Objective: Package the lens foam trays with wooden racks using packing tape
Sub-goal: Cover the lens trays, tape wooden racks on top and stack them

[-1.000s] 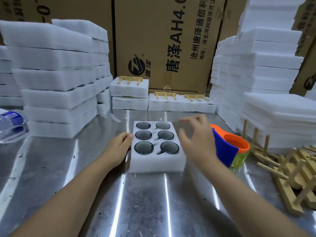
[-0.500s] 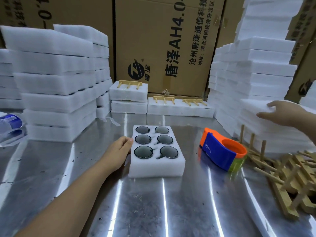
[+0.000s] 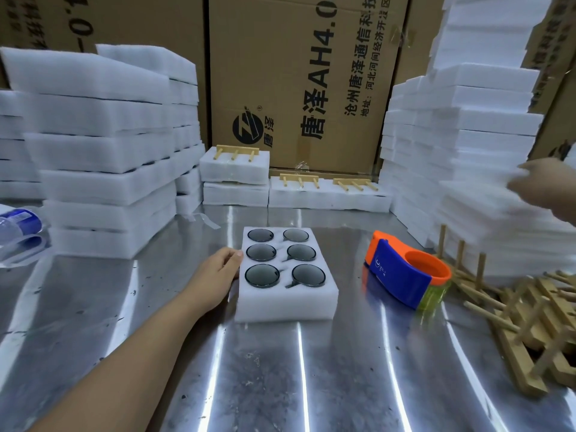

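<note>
A white foam tray (image 3: 285, 304) with several dark round lenses (image 3: 261, 275) lies in the middle of the metal table (image 3: 280, 385). My left hand (image 3: 215, 279) rests against the tray's left side, thumb at its top edge. Far to the right, my right hand (image 3: 548, 188) is blurred at the top of a low pile of thin foam sheets (image 3: 498, 232) and grips the top sheet's edge. An orange and blue tape dispenser (image 3: 402, 275) lies right of the tray. Loose wooden racks (image 3: 530, 322) are heaped at the right edge.
Tall stacks of foam trays stand at the left (image 3: 103, 157) and right (image 3: 486, 126). Packed trays topped with wooden racks (image 3: 235, 168) line the back, in front of cardboard boxes (image 3: 296, 73). A plastic bottle (image 3: 18, 222) lies at the far left.
My right hand swung from above the tray out to the foam sheet pile on the right and took hold there. The left hand stayed against the tray.
</note>
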